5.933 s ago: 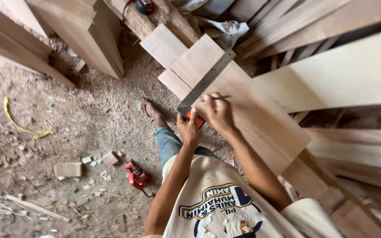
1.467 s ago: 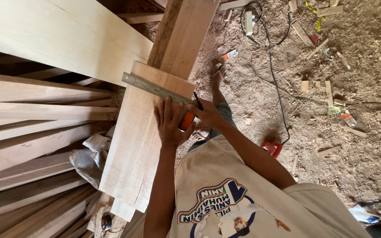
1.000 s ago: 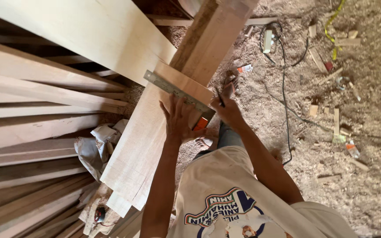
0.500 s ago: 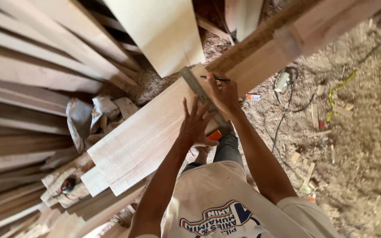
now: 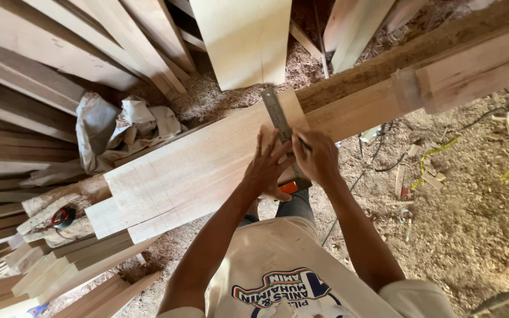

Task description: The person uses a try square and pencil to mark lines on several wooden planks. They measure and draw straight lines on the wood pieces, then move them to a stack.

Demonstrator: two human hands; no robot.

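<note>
A pale wooden plank (image 5: pixel 195 171) lies across a stack of boards in front of me. A metal try square (image 5: pixel 277 113) with an orange-and-black handle rests across the plank. My left hand (image 5: pixel 268 166) is spread flat, pressing the square's blade and the plank. Just right of the blade, my right hand (image 5: pixel 316 158) grips a dark pencil, its tip against the blade's edge on the wood.
Long boards (image 5: pixel 48 53) lean and lie at the left. A wide board (image 5: pixel 245 38) stands at the top. Crumpled sacking (image 5: pixel 119 126) sits behind the plank. A thick beam (image 5: pixel 443 65) runs to the right. Sawdust, offcuts and a cable (image 5: pixel 384 168) cover the floor.
The view has swung round, so the plank now runs more across the frame. Both hands stay on the square and plank; the right hand with the pencil sits a little lower along the blade.
</note>
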